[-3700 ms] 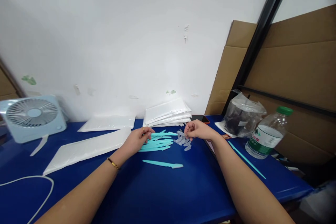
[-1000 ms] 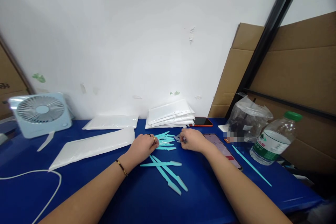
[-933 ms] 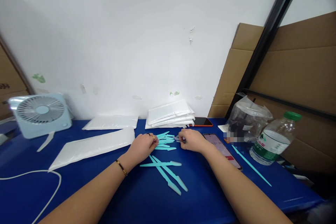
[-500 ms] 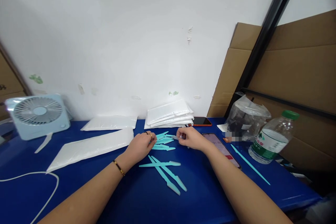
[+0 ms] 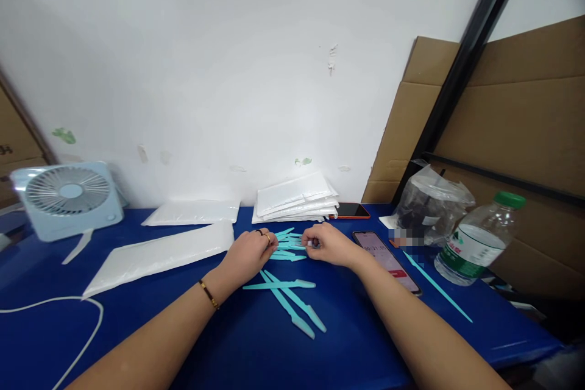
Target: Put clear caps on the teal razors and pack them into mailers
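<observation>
My left hand point(image 5: 252, 251) is closed, its fingertips pinched on the handle end of a teal eyebrow razor point(image 5: 291, 247) held sideways. My right hand point(image 5: 329, 244) pinches a small clear piece point(image 5: 312, 243), perhaps a blade cover, by the razor's other end. The fingers hide most of it. Right behind the hands lies a pile of teal eyebrow razors point(image 5: 286, 233). Closer to me, three crossed razors point(image 5: 290, 304) rest on the blue table point(image 5: 347, 347).
White padded packs lie at the left point(image 5: 159, 256) and in a stack point(image 5: 295, 198) by the wall. A phone point(image 5: 386, 262), a single razor point(image 5: 439, 287), a bottle point(image 5: 475, 244) and a clear plastic bag point(image 5: 429, 204) are on the right. A fan point(image 5: 70, 201) stands far left.
My right hand has shifted slightly left, and my left hand slightly right, so the fingertips are closer together. The crossed razors lie as before.
</observation>
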A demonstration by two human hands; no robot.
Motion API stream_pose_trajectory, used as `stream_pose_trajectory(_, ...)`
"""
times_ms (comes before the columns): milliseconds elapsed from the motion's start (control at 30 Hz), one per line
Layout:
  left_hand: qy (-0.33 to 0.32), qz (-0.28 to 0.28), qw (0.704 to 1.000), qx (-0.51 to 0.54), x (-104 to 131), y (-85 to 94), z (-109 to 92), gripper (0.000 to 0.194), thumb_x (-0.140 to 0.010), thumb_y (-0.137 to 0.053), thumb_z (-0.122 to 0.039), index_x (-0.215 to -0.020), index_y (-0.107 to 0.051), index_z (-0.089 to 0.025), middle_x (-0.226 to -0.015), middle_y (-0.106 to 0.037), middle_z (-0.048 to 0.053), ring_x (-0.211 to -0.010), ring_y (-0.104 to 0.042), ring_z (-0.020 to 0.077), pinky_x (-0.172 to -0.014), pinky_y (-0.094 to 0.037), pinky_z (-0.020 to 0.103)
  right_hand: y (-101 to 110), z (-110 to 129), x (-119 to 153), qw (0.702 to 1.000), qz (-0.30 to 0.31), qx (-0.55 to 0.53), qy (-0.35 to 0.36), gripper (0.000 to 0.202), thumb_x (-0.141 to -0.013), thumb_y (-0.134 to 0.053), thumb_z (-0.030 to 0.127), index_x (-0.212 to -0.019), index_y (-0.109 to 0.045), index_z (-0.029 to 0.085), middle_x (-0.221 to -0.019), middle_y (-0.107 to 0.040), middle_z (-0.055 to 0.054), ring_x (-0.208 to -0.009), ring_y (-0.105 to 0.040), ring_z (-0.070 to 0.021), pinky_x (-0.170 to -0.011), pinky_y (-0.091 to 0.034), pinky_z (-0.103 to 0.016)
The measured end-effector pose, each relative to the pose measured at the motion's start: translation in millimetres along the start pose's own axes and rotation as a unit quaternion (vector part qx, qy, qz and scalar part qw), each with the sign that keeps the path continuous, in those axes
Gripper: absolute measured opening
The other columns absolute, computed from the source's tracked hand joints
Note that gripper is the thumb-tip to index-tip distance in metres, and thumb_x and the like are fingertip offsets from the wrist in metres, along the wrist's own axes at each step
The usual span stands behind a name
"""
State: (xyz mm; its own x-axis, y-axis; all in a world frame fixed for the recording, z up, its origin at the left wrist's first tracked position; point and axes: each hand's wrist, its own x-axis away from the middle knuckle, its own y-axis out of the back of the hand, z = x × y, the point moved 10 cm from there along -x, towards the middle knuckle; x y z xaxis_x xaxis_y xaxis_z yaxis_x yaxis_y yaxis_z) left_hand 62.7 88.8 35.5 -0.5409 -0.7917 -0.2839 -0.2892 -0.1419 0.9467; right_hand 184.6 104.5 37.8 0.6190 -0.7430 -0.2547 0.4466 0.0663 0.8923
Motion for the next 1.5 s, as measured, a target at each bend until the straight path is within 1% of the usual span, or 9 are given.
stream_pose_trajectory(300, 0.013, -0.009, 1.0, 0.009, -0.4, 1.2, 10.7, 0.023, -0.09, -0.034, -0.028, -0.084, -0.055, -0.019, -0.084, -0.058, 0.002, -0.075, -0.055, 0.0152, -0.066, -0.037, 0.026, 17.3, -5.9, 6.3, 0.999, -0.009, -0.015, -0.032, 0.014, -0.067, -0.052, 0.014, -0.076, -0.063, 0.016, -0.067, -0.061, 0.001, -0.058, -0.052, -0.0098, -0.055, -0.034, -0.019)
stream_pose_trajectory(500, 0.003, -0.007, 1.0, 0.003, -0.4, 4.2, -1.0, 0.024, -0.09, -0.035, -0.028, -0.082, -0.056, -0.019, -0.083, -0.059, 0.003, -0.075, -0.056, 0.0153, -0.066, -0.037, 0.026, 5.7, 10.2, 0.3, 1.0, -0.001, -0.008, -0.005, 0.015, -0.068, -0.052, 0.013, -0.076, -0.065, 0.016, -0.069, -0.064, -0.001, -0.06, -0.053, -0.0108, -0.059, -0.038, -0.02)
stream_pose_trajectory(600, -0.016, 0.027, 0.999, 0.028, 0.4, -0.5, -10.9, 0.025, -0.088, -0.037, -0.029, -0.081, -0.06, -0.02, -0.081, -0.061, 0.003, -0.072, -0.056, 0.0146, -0.065, -0.037, 0.025, 2.5, 16.5, 2.6, 0.999, 0.038, -0.032, 0.012, 0.017, -0.071, -0.052, 0.015, -0.079, -0.067, 0.017, -0.074, -0.066, -0.001, -0.064, -0.056, -0.0119, -0.061, -0.04, -0.02)
stream_pose_trajectory(700, -0.034, 0.073, 0.995, 0.063, 2.6, -9.0, -17.2, 0.029, -0.087, -0.041, -0.036, -0.079, -0.064, -0.021, -0.08, -0.064, 0.002, -0.071, -0.057, 0.0147, -0.063, -0.038, 0.024, 13.6, -0.2, 9.9, 0.997, 0.054, -0.047, -0.02, 0.018, -0.074, -0.052, 0.02, -0.083, -0.068, 0.018, -0.079, -0.068, -0.002, -0.068, -0.059, -0.0134, -0.062, -0.041, -0.021)
stream_pose_trajectory(767, -0.035, 0.067, 0.995, 0.057, 2.8, -10.2, -14.1, 0.028, -0.086, -0.043, -0.038, -0.081, -0.065, -0.022, -0.084, -0.065, 0.002, -0.077, -0.058, 0.0162, -0.067, -0.039, 0.025, 28.8, -23.9, 16.5, 0.997, 0.032, -0.023, -0.066, 0.018, -0.073, -0.053, 0.019, -0.082, -0.069, 0.019, -0.077, -0.068, -0.002, -0.068, -0.059, -0.0134, -0.061, -0.042, -0.021)
stream_pose_trajectory(933, -0.014, 0.043, 0.999, 0.001, 0.5, -14.3, 5.8, 0.02, -0.083, -0.049, -0.032, -0.095, -0.064, -0.025, -0.097, -0.064, 0.003, -0.089, -0.056, 0.0193, -0.074, -0.038, 0.028, 27.5, -73.5, 32.4, 0.983, 0.094, 0.044, -0.153, 0.019, -0.054, -0.068, 0.014, -0.072, -0.069, 0.02, -0.071, -0.065, 0.0, -0.061, -0.057, -0.0132, -0.051, -0.038, -0.019)
stream_pose_trajectory(1233, -0.01, 0.046, 0.998, -0.051, -1.6, -15.6, 4.4, 0.021, -0.083, -0.04, -0.024, -0.074, -0.058, -0.019, -0.071, -0.059, 0.003, -0.066, -0.056, 0.0151, -0.06, -0.036, 0.026, 3.0, -74.9, 28.0, 0.969, 0.138, 0.088, -0.186, 0.016, -0.05, -0.063, 0.012, -0.065, -0.065, 0.018, -0.061, -0.062, 0.0, -0.051, -0.053, -0.0126, -0.044, -0.032, -0.02)
stream_pose_trajectory(1367, 0.037, 0.028, 0.998, 0.045, -0.5, -13.0, 15.4, 0.015, -0.079, -0.043, -0.023, -0.078, -0.058, -0.02, -0.078, -0.061, 0.001, -0.07, -0.056, 0.0144, -0.06, -0.039, 0.024, 17.5, -70.4, 24.3, 0.981, 0.069, 0.065, -0.168, 0.021, -0.051, -0.06, 0.01, -0.07, -0.064, 0.017, -0.064, -0.061, 0.0, -0.052, -0.053, -0.0119, -0.047, -0.036, -0.02)
stream_pose_trajectory(1500, 0.076, -0.014, 0.986, 0.15, -0.1, -1.3, 23.8, 0.019, -0.082, -0.04, -0.03, -0.083, -0.057, -0.02, -0.081, -0.061, 0.002, -0.073, -0.056, 0.0151, -0.063, -0.041, 0.025, 39.3, -55.3, 17.4, 0.979, -0.064, -0.143, -0.127, 0.019, -0.065, -0.058, 0.018, -0.084, -0.06, 0.016, -0.063, -0.059, 0.001, -0.056, -0.058, -0.0129, -0.053, -0.043, -0.022)
